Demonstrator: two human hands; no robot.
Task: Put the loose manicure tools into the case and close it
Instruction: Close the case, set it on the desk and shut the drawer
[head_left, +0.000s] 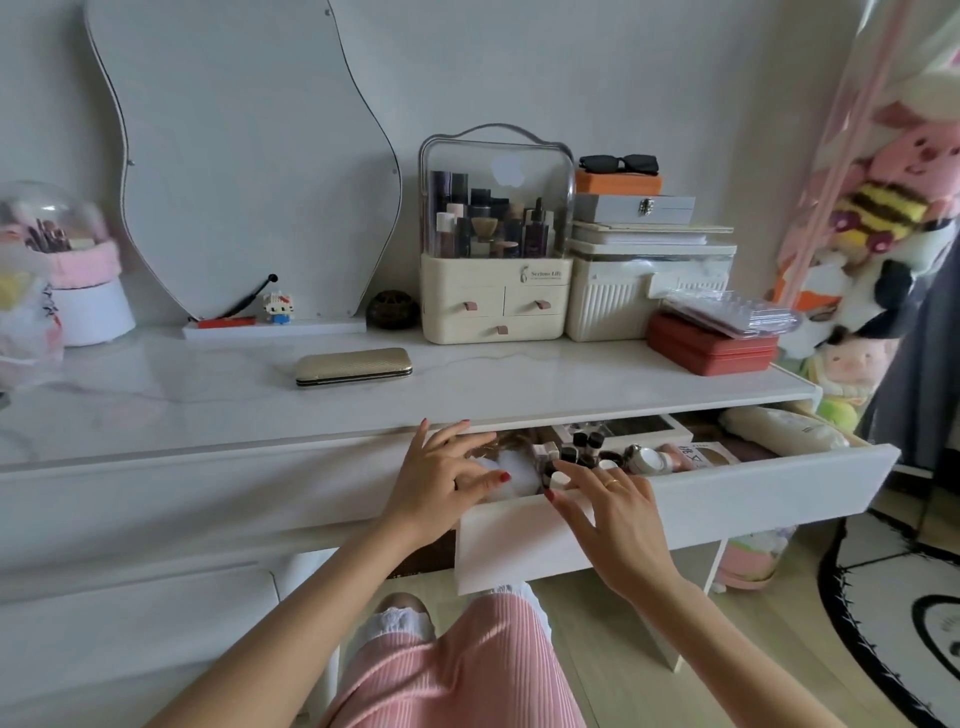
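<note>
A gold textured manicure case (354, 367) lies closed on the white tabletop, left of centre, with nothing touching it. No loose manicure tools can be made out. Below the tabletop a white drawer (727, 493) stands pulled out. My left hand (441, 480) reaches into the drawer's left end with spread fingers, over something white and fluffy. My right hand (608, 512) rests on the drawer's front edge, fingers apart, fingertips by small dark bottles (582, 454). Neither hand holds anything that I can see.
Behind the case stand a wavy mirror (249, 156), a cream cosmetics organiser (493, 291), a ribbed box (623, 301) with stacked boxes and sunglasses, and a red case (711, 348). The drawer holds bottles, jars and pouches. Plush toys hang at right.
</note>
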